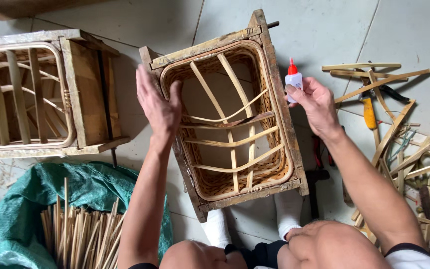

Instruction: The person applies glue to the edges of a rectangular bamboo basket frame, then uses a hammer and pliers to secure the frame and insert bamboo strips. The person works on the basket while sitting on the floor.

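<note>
Two bare hands work over a woven basket (227, 124) held inside a rough wooden frame (284, 107) on a pale tiled floor (324, 30). The basket is rectangular with rounded corners, its walls of tight brown wicker, its open face crossed by thin, curved bamboo strips. The left hand (158, 102) lies flat on the frame's left edge, fingers together and thumb hooked over the basket rim. The right hand (314, 102) is closed around a small white glue bottle (293, 79) with a red pointed cap, held upright just beside the frame's right edge. The frame stands in front of the person's white socks (287, 211) and bare knees.

At the floor's upper left lies a second frame (83, 84) of weathered planks holding another slatted basket. At the lower left corner, a crumpled green plastic sack (90, 182) holds a bundle of straight bamboo sticks (83, 239). Along the right side, loose bamboo strips (374, 82) lie scattered in a tangle, mixed with a yellow-handled tool (369, 113) and wood offcuts.
</note>
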